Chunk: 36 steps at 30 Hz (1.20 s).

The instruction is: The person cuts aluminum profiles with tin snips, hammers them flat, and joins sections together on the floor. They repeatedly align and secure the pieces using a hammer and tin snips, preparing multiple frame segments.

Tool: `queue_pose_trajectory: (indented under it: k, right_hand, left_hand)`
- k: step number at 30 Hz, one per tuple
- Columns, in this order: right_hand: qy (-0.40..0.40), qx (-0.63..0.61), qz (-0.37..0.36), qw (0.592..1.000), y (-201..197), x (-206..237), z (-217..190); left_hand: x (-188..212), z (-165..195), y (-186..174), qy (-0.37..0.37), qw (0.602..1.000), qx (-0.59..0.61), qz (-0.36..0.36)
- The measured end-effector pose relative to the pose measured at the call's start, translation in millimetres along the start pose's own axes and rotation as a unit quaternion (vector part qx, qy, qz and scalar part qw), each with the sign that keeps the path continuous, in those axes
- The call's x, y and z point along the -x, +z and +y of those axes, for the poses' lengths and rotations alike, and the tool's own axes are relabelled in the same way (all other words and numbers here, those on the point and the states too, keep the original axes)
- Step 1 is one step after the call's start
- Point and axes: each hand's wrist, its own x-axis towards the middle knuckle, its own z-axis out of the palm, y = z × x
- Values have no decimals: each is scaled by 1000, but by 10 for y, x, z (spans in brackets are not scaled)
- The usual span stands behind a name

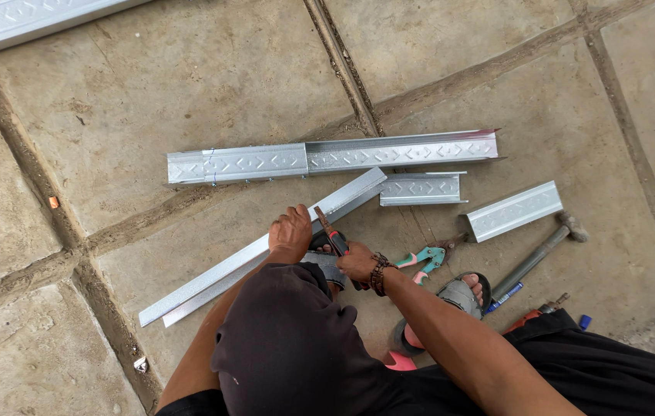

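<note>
My left hand (290, 231) presses down on a long silvery metal channel (220, 275) that lies diagonally on the stone floor. My right hand (357, 263), with a beaded bracelet at the wrist, grips a tool with red and black handles (332, 237). The tool's tip rests on the channel right beside my left hand. My knee in dark cloth (289, 339) hides the part of the channel nearest me.
A long patterned channel (327, 158) lies across the floor beyond my hands, with two short pieces (422, 189) (514, 210) to the right. Teal-handled snips (426, 259), a hammer (537, 256) and my sandalled foot (462, 293) are at the right. Another channel (27, 19) sits top left.
</note>
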Motion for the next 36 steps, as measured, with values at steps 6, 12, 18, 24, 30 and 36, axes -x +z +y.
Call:
queue_pose_trajectory:
  k: [6,12,18,24,30,36]
  right_hand:
    - [27,-18,18,999,39,13,12]
    - [52,69,40,995,77,76,-55]
    - [-14,79,13,997,-43,3,83]
    - [-12,19,14,1000,-151,42,109]
    - [26,5,11,1000,-113,15,-33]
    - [43,-13,1,999,-82,-63,17]
  left_hand:
    - [45,17,-79,0,1000,-6,22]
    - [54,25,-124,8,1000,5,-9]
    - [48,8,-112,3,1000,20,14]
    - [34,3,-71,-2,1000,19,-7]
    - [33,20,-57,5,1000,8,-3]
    - [22,34,-4,5,1000,-1,1]
